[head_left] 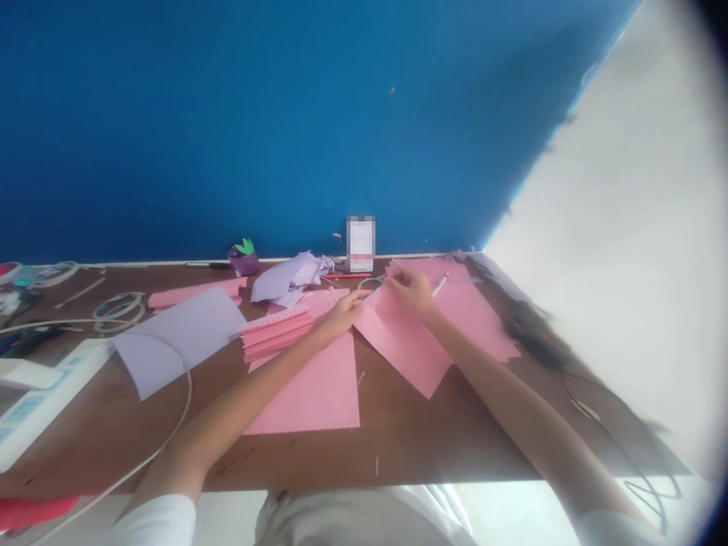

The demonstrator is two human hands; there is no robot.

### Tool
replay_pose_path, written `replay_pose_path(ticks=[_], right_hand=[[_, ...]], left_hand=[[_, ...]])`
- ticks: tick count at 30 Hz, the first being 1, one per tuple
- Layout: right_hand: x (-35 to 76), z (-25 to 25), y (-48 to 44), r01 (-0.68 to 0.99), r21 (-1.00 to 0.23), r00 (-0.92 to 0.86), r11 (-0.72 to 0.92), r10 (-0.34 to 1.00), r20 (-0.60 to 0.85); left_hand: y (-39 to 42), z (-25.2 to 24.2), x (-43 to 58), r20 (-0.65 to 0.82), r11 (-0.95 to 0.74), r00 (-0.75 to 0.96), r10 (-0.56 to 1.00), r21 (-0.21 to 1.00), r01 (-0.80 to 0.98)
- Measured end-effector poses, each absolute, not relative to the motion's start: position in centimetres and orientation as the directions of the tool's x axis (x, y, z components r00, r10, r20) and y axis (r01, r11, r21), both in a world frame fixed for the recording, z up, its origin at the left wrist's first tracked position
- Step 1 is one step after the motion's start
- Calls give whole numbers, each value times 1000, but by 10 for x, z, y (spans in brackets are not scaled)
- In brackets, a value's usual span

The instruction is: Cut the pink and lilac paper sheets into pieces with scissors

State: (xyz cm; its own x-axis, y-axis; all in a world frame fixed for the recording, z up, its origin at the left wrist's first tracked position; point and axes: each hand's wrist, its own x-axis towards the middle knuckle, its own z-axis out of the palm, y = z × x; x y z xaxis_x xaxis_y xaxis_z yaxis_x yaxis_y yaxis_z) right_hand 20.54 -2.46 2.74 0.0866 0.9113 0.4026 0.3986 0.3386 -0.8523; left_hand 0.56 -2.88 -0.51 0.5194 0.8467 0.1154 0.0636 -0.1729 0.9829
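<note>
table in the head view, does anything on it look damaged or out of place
The lilac paper by the blue wall is badly crumpled, unlike the smoother lilac sheet to its left. A pale cable also trails untidily across that sheet.

Probably a home craft corner: brown desk (432, 447) against a blue wall (284, 114), pink paper (406, 337), power strip (42, 402).

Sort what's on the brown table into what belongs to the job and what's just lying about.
Likely part of the job:
rectangular pink paper sheet, touched by the left hand and right hand
pleated pink paper

Apparently just lying about:
long white power strip
purple pot with green leaves
crumpled lilac paper
</note>
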Motion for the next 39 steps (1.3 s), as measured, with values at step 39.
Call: replay_pose_path(ticks=[39], right_hand=[[189, 30, -28, 216, -966, -61, 139, 990, 129]], left_hand=[[-25, 40, -10, 194, -510, 606, 772, 757, 408]])
